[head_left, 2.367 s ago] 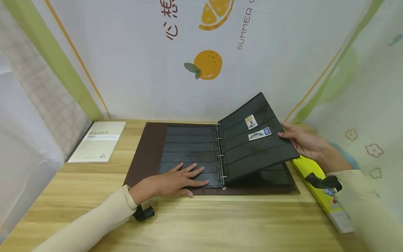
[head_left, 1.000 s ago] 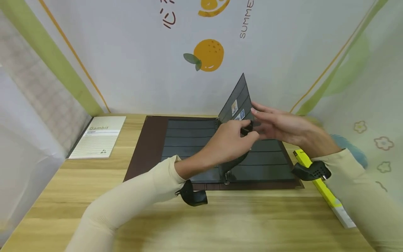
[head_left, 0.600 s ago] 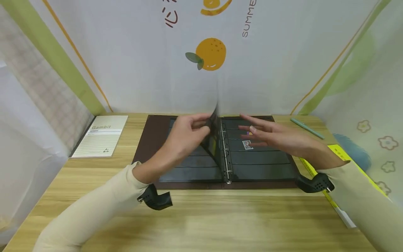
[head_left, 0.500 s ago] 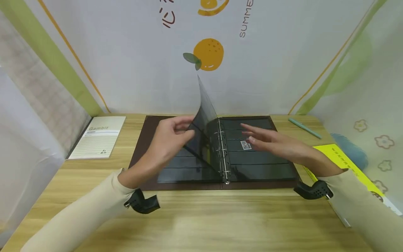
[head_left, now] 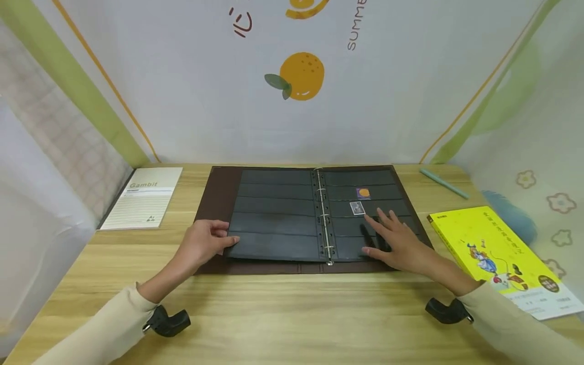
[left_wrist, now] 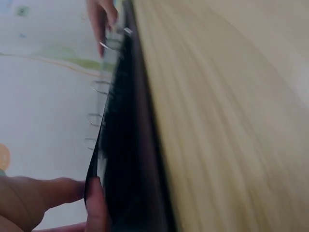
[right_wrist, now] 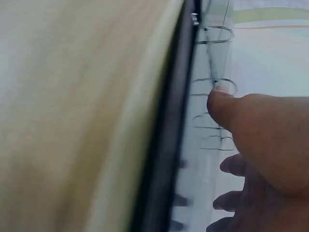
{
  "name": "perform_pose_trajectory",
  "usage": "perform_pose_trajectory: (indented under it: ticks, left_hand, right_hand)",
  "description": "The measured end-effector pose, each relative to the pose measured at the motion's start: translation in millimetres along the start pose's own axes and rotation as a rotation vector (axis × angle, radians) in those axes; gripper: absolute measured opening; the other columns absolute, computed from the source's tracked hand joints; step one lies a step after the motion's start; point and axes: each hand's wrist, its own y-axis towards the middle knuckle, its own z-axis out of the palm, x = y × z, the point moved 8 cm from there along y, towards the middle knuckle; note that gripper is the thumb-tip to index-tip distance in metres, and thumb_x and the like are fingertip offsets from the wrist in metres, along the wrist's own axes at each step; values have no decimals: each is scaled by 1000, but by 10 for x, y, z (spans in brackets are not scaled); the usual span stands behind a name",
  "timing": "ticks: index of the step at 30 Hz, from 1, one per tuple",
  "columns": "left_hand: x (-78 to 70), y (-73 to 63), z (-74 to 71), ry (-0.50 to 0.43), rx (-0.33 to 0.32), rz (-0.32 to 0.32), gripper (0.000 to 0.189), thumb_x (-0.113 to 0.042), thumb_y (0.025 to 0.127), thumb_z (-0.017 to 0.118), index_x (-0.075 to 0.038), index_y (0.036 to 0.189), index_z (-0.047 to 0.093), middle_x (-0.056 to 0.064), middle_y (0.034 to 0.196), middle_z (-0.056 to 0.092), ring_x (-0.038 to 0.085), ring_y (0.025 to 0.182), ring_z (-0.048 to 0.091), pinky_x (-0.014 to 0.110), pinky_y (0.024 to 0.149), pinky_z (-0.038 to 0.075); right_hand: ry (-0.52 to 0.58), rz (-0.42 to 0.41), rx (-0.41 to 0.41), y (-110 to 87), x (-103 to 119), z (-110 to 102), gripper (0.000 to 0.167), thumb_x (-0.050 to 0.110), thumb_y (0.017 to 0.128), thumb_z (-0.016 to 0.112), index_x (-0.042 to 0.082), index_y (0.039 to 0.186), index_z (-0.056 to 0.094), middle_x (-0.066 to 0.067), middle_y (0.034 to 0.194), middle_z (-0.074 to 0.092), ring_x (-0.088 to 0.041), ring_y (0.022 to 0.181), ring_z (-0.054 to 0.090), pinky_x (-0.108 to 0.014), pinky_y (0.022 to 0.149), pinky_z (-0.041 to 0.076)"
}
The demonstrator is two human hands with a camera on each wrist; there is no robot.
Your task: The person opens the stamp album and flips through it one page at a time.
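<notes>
A brown ring binder stamp album (head_left: 223, 185) lies open on the wooden table, with black strip-pocket pages and metal rings (head_left: 325, 219) down the middle. My left hand (head_left: 204, 239) pinches the outer left edge of the left page (head_left: 274, 215) between thumb and fingers. In the left wrist view that page (left_wrist: 93, 162) is held slightly above what lies beneath. Over the right page (head_left: 347, 177), my right hand (head_left: 403, 248) hovers with fingers spread; the right wrist view shows the thumb (right_wrist: 224, 108) apart from the page. Two stamps show there: an orange-and-purple one (head_left: 363, 192) and a grey one (head_left: 357, 208).
A white Gambit notepad (head_left: 141, 197) lies at the back left. To the right are a yellow illustrated book (head_left: 497, 248) and a green pen-like stick (head_left: 443, 183). A printed cloth (head_left: 205, 101) hangs behind the table.
The right hand lifted a page carrying two stamps and the left hand took it over. That page swung leftward and down. Two other stamps now show on the right; the right hand has lowered.
</notes>
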Motion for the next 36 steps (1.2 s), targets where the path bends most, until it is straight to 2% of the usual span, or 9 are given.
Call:
perform_pose_trajectory:
  ticks: [5, 10, 16, 21, 23, 26, 30, 33, 36]
  left_hand:
    - [-14, 46, 78, 192, -5, 63, 49, -20, 89, 78, 11, 125, 66, 11, 86, 75, 11, 56, 64, 28, 59, 47]
    - [-90, 50, 95, 302, -48, 116, 41, -17, 87, 80, 9, 117, 71, 12, 87, 74, 13, 64, 64, 29, 61, 49]
    - [-139, 20, 103, 368, -70, 138, 40, -17, 86, 81, 9, 115, 72, 14, 90, 75, 26, 82, 70, 37, 68, 56]
    - [-162, 6, 127, 393, -65, 167, 42, -16, 86, 81, 12, 115, 71, 15, 87, 76, 27, 76, 73, 35, 62, 57]
    - [-184, -2, 150, 411, -64, 199, 41, -15, 86, 81, 13, 114, 70, 16, 81, 75, 27, 69, 72, 33, 56, 54]
    - [-265, -26, 200, 485, -100, 291, 38, -17, 87, 81, 10, 112, 72, 17, 85, 73, 28, 72, 70, 33, 56, 54]
    - [-459, -39, 334, 607, -122, 461, 45, -27, 90, 78, 5, 122, 70, 23, 114, 69, 35, 100, 69, 41, 75, 60]
    - [-598, -7, 494, 661, -21, 584, 58, -37, 95, 71, -2, 140, 59, 25, 144, 55, 41, 132, 56, 53, 98, 54]
    - [-662, 44, 689, 710, 162, 681, 65, -44, 100, 60, -15, 156, 42, 18, 164, 33, 40, 153, 29, 61, 115, 36]
  right_hand:
    - [-35, 26, 22, -7, -53, 118, 81, 48, 94, 68, 11, 158, 36, -29, 164, 20, -60, 149, 11, -81, 110, 13]
    - [-19, 35, 40, -10, -63, 144, 82, 51, 94, 66, 11, 158, 36, -29, 165, 18, -60, 149, 9, -81, 111, 12]
    - [-8, 35, 42, -7, -84, 157, 82, 51, 95, 66, 11, 159, 34, -29, 165, 18, -60, 150, 8, -80, 111, 9]
    - [-2, 43, 47, -8, -81, 162, 81, 50, 95, 66, 11, 159, 34, -29, 165, 17, -60, 150, 6, -80, 112, 8]
    - [0, 48, 53, -16, -63, 148, 81, 49, 95, 66, 11, 159, 34, -30, 165, 16, -60, 150, 6, -80, 111, 8]
    - [4, 47, 60, -14, -35, 96, 82, 49, 96, 65, 9, 159, 32, -30, 165, 15, -59, 150, 5, -80, 111, 8]
    - [-1, 52, 46, 114, -70, -104, 84, 49, 97, 63, 6, 160, 27, -33, 164, 14, -61, 149, 5, -80, 112, 10]
    - [20, 83, 36, 343, -227, -308, 86, 46, 100, 61, 1, 161, 21, -35, 163, 14, -64, 147, 5, -79, 113, 13]
    - [60, 125, 36, 606, -458, -452, 86, 41, 102, 58, -4, 160, 13, -37, 162, 16, -63, 147, 11, -76, 114, 19]
